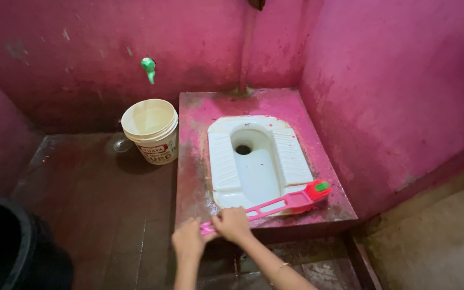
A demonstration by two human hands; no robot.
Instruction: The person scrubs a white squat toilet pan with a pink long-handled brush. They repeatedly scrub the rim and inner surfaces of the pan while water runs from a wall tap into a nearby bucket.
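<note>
both arms reach in from the bottom edge. left hand and right hand are each closed around the near end of a pink long-handled brush, side by side and touching. its handle runs up to the right across the front edge of the white squat toilet pan, and its red and green head sits on the pink raised platform just beside the pan's right corner. cream bucket stands on the dark floor left of the platform, under a green tap.
</note>
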